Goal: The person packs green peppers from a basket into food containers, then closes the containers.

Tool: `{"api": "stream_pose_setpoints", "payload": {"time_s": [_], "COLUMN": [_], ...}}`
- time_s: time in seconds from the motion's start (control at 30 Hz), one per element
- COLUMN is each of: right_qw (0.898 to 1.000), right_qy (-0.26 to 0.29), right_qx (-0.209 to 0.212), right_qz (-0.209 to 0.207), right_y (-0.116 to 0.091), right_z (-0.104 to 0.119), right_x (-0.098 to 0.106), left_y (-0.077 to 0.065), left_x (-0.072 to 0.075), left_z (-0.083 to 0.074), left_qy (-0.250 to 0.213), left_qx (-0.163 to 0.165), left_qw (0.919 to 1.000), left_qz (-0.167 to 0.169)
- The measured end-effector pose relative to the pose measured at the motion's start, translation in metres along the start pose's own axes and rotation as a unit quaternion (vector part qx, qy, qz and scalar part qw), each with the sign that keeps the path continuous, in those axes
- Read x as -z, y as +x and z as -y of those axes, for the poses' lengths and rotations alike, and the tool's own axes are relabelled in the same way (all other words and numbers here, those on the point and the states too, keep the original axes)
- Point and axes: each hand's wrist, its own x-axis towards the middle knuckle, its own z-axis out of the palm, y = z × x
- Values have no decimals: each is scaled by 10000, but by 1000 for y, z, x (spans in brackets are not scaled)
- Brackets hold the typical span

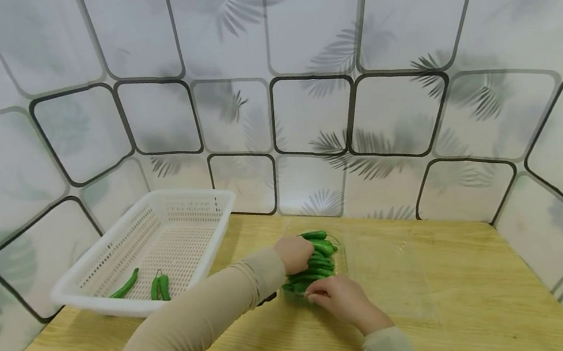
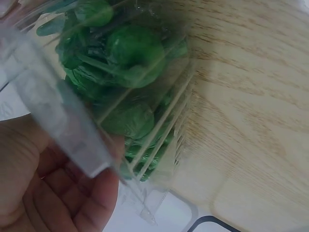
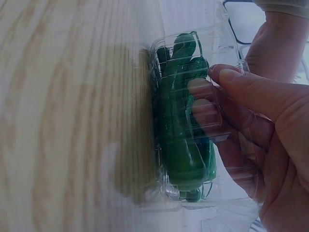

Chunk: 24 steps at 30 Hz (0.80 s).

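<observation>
A clear plastic clamshell box [image 1: 340, 261] on the table holds several long green chili peppers [image 1: 319, 261], lying side by side. In the head view my left hand [image 1: 294, 254] reaches over the box's left side; the left sleeve and back of the hand hide its fingers there. Seen from the left wrist, the curled fingers of the left hand [image 2: 63, 183] grip the box's clear edge, partly behind the plastic. My right hand [image 1: 345, 301] is at the near side. In the right wrist view, the right hand's thumb [image 3: 251, 89] and fingers pinch the clear plastic rim beside the peppers [image 3: 181, 130].
To the left stands a white perforated plastic basket [image 1: 220, 234] with a few loose chili peppers [image 1: 160, 286] inside. The transparent lid [image 1: 392, 273] lies spread out to the right of the box. A patterned curtain [image 1: 316, 113] borders the wooden table [image 1: 482, 291] at the back.
</observation>
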Motion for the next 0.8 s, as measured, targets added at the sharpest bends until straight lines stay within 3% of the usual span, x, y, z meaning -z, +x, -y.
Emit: {"api": "stream_pose_setpoints", "payload": {"time_s": [0.43,0.5,0.67,0.8], "right_qw": [9999,9998,10000,10000], "right_qy": [107,115,33,-42], "right_qx": [-57,-55,17,12], "right_qz": [85,128,93,61], "right_y": [1,1,1,0], "right_z": [0,0,1,1], "right_x": [-1,-1,-1,1], "left_y": [-1,0,-7,-27], "left_x": [4,4,28,55], "left_z": [1,6,24,44], "left_qy": [-113,-175,-362,-400], "left_qx": [239,140,22,98], "left_qw": [9995,9997,9993,9989], "left_qz": [161,53,-83,-218]}}
